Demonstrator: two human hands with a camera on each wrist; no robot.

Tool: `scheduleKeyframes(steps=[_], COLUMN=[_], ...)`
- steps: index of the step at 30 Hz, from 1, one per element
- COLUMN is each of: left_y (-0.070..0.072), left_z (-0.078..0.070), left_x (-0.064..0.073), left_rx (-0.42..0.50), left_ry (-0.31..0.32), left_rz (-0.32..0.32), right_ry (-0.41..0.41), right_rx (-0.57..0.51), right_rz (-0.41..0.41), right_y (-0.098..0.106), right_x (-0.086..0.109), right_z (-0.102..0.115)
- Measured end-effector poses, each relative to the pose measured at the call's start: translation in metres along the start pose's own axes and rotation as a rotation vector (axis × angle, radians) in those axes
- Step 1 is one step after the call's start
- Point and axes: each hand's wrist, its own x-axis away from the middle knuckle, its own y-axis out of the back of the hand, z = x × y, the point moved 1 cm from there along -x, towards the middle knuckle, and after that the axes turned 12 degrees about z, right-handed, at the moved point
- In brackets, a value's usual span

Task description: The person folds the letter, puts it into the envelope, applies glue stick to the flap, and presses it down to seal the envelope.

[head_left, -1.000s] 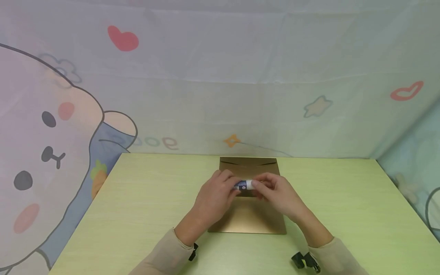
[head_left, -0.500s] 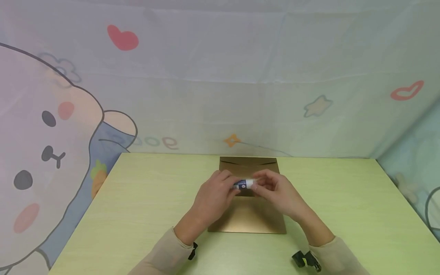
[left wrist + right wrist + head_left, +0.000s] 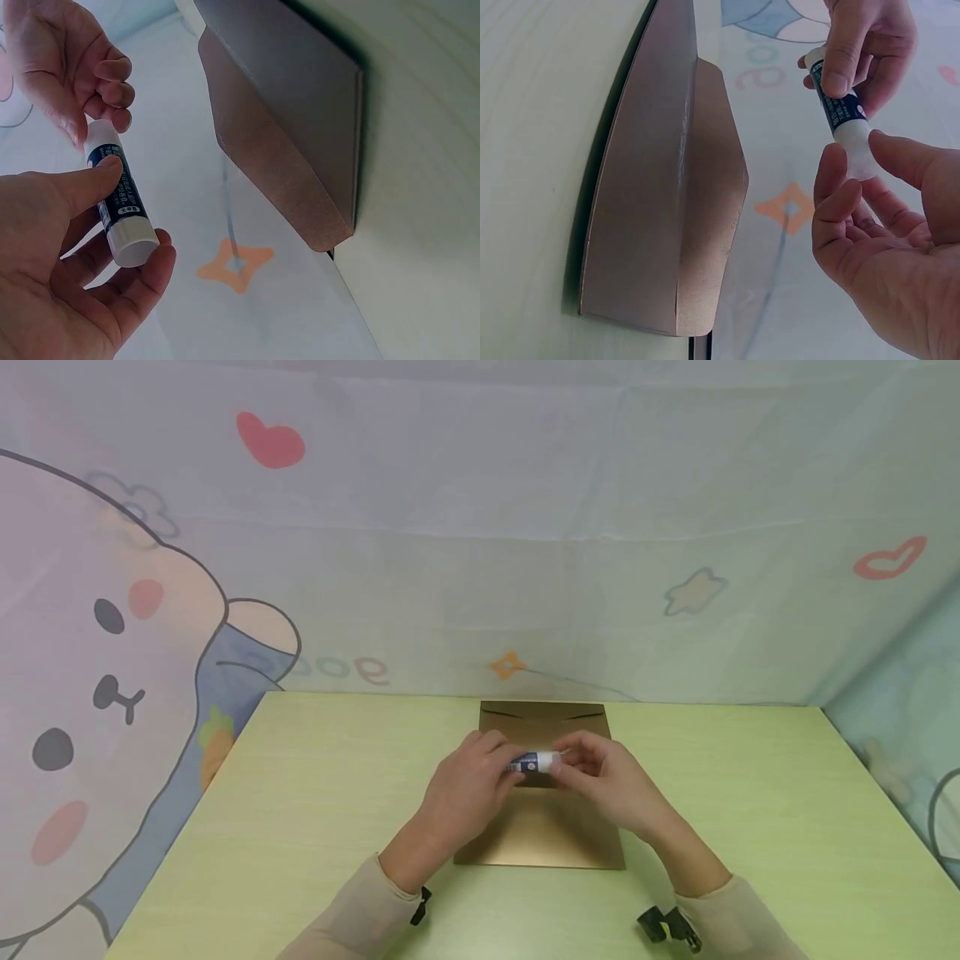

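Note:
A glue stick with a dark blue label and white ends is held sideways above the envelope. My left hand grips its barrel, thumb across the label, as the left wrist view shows. In the right wrist view, my right hand pinches the whitish end between thumb and forefinger, the other fingers loosely curled. Beneath both hands lies a gold-brown envelope, its near part lighter than its far part. A folded brown flap of it shows in the left wrist view.
The envelope reaches close to the far edge of the pale yellow-green table. Behind hangs a printed cloth with a cartoon animal on the left. Black devices sit by both sleeves.
The fingers of my right hand have shifted slightly at the whitish end, and a little more of that end shows. My left hand keeps its grip; the envelope stays where it was.

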Motion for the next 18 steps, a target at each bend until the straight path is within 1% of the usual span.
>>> scheduleKeyframes(steps=[3, 5, 7, 12, 14, 18], left_y=[-0.0002, 0.0000, 0.0000, -0.0011, -0.0018, -0.0024], left_z=[0.0004, 0.0006, 0.0007, 0.0004, 0.0003, 0.0001], left_x=[0.0001, 0.0001, 0.0002, 0.0002, 0.0000, -0.0006], left_rx=[0.003, 0.004, 0.004, 0.012, 0.015, 0.012], left_ry=[0.003, 0.002, 0.001, -0.005, -0.007, -0.008], left_rz=[-0.002, -0.005, -0.007, -0.005, -0.002, -0.001], right_ry=[0.022, 0.021, 0.006, -0.064, -0.075, -0.047], right_rx=[-0.005, -0.008, -0.008, -0.008, -0.006, -0.005], right_rz=[0.011, 0.018, 0.020, 0.002, -0.001, 0.011], right_y=[0.0010, 0.0014, 0.0017, 0.0011, 0.0008, 0.0005], right_x=[0.0006, 0.0008, 0.0006, -0.0009, -0.0014, -0.0010], right_z=[-0.0009, -0.0014, -0.0019, -0.0025, -0.0027, -0.0019])
